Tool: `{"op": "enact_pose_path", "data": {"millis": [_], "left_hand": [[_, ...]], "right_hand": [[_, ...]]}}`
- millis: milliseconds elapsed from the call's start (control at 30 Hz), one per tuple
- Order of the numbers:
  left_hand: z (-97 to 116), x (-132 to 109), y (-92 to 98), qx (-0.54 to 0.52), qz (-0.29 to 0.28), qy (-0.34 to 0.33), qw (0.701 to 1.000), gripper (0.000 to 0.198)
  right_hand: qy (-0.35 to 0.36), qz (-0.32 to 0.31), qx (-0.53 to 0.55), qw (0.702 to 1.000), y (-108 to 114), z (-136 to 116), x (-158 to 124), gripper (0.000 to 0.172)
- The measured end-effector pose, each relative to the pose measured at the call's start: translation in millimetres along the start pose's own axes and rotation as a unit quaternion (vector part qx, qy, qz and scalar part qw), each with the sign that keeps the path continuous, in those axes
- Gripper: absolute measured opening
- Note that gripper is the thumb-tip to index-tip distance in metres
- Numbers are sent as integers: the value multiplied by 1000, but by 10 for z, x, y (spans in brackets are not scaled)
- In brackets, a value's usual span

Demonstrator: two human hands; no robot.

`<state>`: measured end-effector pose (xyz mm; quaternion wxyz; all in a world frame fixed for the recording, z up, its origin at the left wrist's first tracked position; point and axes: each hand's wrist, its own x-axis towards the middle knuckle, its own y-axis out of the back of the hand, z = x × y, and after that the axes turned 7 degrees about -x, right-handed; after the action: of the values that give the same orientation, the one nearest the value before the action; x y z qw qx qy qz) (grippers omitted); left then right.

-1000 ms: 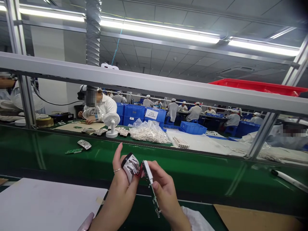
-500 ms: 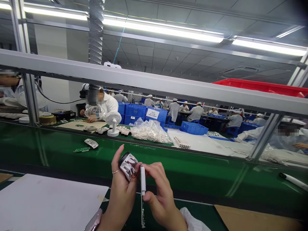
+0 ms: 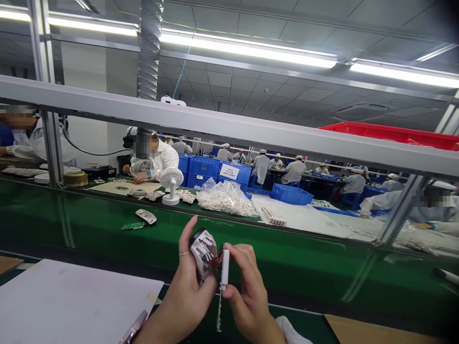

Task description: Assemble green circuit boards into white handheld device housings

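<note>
My left hand [image 3: 193, 286] is closed around a white plastic housing [image 3: 203, 253] with a black end; its index finger points up past it. Thin dark red wires [image 3: 216, 260] run from the housing toward a thin board [image 3: 219, 310], seen edge-on, that carries a white block [image 3: 225, 270]. My right hand [image 3: 247, 286] pinches this board by the white block between thumb and fingers. The two parts are held close together above the near edge of the green belt. What the wires join to on the board is hidden.
On the green belt [image 3: 89, 215] lie a white shell [image 3: 146, 216] and a green circuit board [image 3: 133, 226]. A white sheet [image 3: 71, 301] is at left, cardboard [image 3: 373, 329] at right. Beyond stand a small fan [image 3: 171, 185], a bag of white parts [image 3: 225, 198] and co-workers.
The view has shifted slightly, so both hands appear a little farther right. My left thumb has moved down along the housing, and more of the red wires shows.
</note>
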<state>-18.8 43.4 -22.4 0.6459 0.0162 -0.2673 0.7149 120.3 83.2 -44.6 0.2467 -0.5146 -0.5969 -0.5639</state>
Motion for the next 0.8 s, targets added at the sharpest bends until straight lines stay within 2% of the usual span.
{"op": "enact_pose_path", "data": {"millis": [67,100,200,267,333,433,567,800], "left_hand": [[0,45,82,-42,-57,40,997,85],[7,65,113,-59,-67,54,994,82],[63,82,124,-55,-38,50,996,76],[119,48,67,-28,-20,28,999,81],[174,-3,-7,-4,-16,39,999,84],[227,-68,-88,31,-15,78,996,76],[229,-90,-101,67,-12,79,995,62],[203,-70,-100,66,-10,62,996,63]], "right_hand": [[36,-23,-54,998,50,-1,31,50],[60,-37,-85,994,74,-5,54,51],[113,-46,-167,978,122,-41,131,50],[127,-31,-204,970,134,-83,174,47],[136,-19,-231,963,140,-129,202,43],[139,-23,-252,957,149,-182,216,38],[126,-33,-262,956,161,-214,211,37],[82,-27,-276,957,168,-261,207,36]]}}
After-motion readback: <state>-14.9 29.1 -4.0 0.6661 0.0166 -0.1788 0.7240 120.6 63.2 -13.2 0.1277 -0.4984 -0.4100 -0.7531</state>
